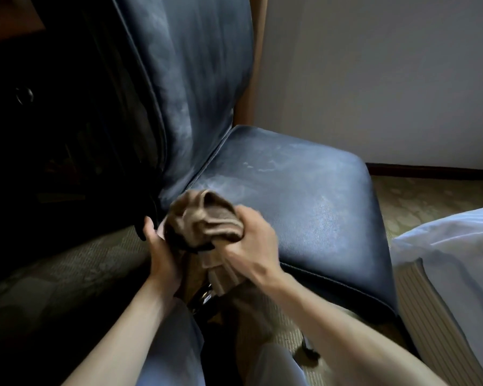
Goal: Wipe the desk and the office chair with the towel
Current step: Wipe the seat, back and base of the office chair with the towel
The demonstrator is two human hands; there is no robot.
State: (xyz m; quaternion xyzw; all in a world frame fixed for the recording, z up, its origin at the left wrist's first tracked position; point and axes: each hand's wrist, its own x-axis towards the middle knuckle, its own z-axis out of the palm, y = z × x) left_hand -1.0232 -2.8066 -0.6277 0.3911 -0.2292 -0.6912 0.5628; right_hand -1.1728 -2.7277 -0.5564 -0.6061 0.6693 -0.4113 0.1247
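Towel [204,218] bunched between both hands, chair base hidden.

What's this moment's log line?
phase: office chair | brown towel: bunched between hands, above seat corner, contact unclear | left hand: holds it | right hand: grips it

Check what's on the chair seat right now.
Only pale streaks show on the blue seat. The bunched brown towel, held by the left hand and right hand, blocks the seat's near-left corner, so anything there is hidden.
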